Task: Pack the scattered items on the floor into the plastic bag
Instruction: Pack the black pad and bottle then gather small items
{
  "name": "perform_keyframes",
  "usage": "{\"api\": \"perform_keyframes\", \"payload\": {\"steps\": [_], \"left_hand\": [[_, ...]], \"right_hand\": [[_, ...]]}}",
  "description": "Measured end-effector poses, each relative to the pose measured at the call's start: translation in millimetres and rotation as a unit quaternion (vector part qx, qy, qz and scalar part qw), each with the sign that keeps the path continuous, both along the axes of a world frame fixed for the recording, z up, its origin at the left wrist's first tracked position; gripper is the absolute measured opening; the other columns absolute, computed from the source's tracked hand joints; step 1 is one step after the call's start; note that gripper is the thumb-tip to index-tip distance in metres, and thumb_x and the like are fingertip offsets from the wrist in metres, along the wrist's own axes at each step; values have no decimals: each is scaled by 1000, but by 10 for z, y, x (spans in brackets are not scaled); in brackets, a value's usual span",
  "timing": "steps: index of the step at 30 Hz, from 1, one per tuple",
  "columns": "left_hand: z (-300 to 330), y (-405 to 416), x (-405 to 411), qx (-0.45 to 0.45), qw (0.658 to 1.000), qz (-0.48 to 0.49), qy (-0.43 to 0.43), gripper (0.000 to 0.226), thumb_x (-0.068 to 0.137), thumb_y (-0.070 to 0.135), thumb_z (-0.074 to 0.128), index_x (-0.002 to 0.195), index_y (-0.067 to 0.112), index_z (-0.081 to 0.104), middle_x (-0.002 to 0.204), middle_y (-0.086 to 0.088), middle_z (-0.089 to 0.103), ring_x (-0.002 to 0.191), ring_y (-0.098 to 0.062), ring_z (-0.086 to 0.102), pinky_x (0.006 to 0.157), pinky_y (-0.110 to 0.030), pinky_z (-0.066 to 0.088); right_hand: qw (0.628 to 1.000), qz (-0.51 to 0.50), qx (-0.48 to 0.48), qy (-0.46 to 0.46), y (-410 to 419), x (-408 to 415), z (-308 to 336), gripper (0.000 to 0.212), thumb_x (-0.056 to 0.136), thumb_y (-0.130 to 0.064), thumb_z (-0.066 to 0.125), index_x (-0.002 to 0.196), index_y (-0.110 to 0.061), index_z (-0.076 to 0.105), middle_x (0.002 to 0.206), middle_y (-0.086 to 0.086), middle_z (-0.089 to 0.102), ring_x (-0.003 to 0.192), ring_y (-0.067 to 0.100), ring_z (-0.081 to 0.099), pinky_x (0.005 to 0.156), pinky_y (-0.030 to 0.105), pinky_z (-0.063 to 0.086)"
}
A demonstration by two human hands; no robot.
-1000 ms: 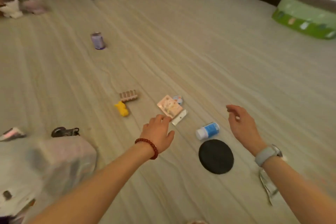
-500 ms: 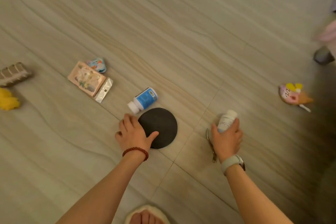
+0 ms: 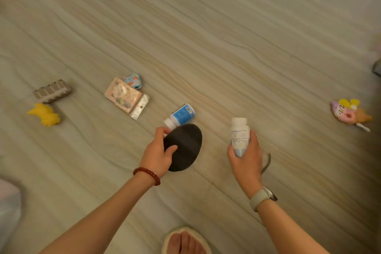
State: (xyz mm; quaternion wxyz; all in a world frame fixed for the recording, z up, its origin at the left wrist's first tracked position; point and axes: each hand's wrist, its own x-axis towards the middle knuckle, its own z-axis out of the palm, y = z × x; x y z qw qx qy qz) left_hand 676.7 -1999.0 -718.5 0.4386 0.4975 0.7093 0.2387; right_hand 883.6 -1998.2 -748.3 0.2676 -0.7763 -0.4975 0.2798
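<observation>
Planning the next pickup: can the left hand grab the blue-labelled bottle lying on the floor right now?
Probably not yet: the left hand is shut on the black disc, which partly overlaps the blue-labelled bottle.

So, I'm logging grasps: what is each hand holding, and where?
The left hand grips the black disc by its left edge. The right hand wraps the lower body of a white bottle.
</observation>
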Motion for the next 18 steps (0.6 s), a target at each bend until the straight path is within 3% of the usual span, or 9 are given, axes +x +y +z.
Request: {"api": "perform_keyframes", "payload": {"steps": [5,9,13,15,18], "left_hand": [[717,-11,-924,99,992,-37,69,35,89,12,52,123,18,42,95,-3,58,92,-22,57,77,-27,43],[1227,-370,-1736,160,972,-21,169,36,90,11,50,125,18,47,117,-2,59,107,-17,54,88,-21,39],[1631,-1232,-2491,221,939,154,216,34,90,9,50,123,16,51,109,9,54,99,-4,48,87,-15,34],[1762,-1763,-2815,251,897,274,239,33,90,9,50,122,15,52,111,7,54,99,-2,47,85,-14,34],[1826,-2491,-3162,268,811,446,268,33,91,9,47,125,11,49,117,0,52,105,-11,47,89,-24,35]], "right_hand": [[978,130,27,161,-3,-1016,467,61,81,-20,64,131,-26,31,111,-9,49,87,11,54,71,25,43],[946,262,20,189,-110,-1988,743,59,81,-24,64,130,-23,30,110,-6,47,91,17,54,71,29,45],[878,435,9,200,-396,-2829,1003,55,81,-23,63,126,-23,32,111,-3,53,90,20,58,72,33,47],[840,504,36,199,-528,-3171,1171,56,80,-21,64,127,-23,34,113,-10,50,95,15,56,75,27,43],[779,593,85,187,-724,-3646,1449,55,78,-25,64,126,-23,37,101,-23,47,91,-5,50,74,11,38]]}}
